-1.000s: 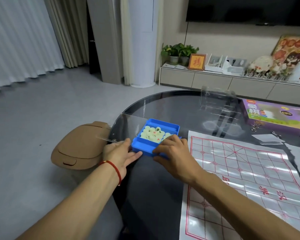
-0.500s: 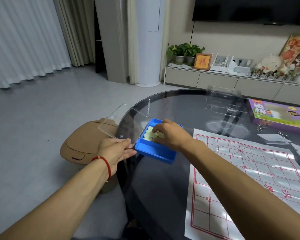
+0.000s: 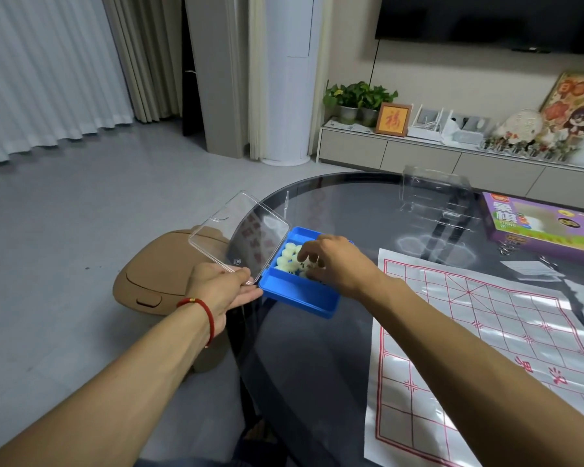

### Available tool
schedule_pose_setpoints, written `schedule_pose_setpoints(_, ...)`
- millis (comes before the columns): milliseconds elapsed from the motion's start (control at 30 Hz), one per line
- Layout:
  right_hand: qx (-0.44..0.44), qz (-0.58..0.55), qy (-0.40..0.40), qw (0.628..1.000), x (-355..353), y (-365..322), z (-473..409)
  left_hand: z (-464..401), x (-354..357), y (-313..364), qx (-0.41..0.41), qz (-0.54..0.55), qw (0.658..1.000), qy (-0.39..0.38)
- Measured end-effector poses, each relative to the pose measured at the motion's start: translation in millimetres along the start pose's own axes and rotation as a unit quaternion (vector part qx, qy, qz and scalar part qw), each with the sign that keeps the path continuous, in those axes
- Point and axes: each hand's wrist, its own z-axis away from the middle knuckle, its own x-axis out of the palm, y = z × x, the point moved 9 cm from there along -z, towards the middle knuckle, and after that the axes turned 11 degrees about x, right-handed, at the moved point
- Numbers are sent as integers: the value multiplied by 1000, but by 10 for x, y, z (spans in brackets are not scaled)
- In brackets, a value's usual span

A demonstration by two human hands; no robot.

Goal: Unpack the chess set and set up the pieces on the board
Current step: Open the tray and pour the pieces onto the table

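Over blue box [image 3: 300, 298], right hand [image 3: 338, 267] fingers hidden among pieces [image 3: 289, 257], grip unclear, left hand [image 3: 221, 288] pinching lid [image 3: 240, 237]

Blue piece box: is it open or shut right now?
Open. The left hand holds the clear lid swung up off the blue piece box, and the right hand reaches the pale pieces inside.

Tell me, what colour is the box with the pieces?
The box is bright blue, seen in the head view.

Dark glossy glass worktop [image 3: 317, 348]. Clear smooth plastic lid [image 3: 240, 237]; blue matt plastic box [image 3: 299, 294]; pale glossy plastic pieces [image 3: 289, 257]. Shiny plastic-film board [image 3: 486, 358]. Glossy purple cardboard carton [image 3: 547, 227].
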Motion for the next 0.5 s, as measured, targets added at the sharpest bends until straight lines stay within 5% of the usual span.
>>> schedule_pose_setpoints(500, -2, 43, -18, 999, 39, -6, -98, 27, -5, 6, 4, 0, 1000, -9)
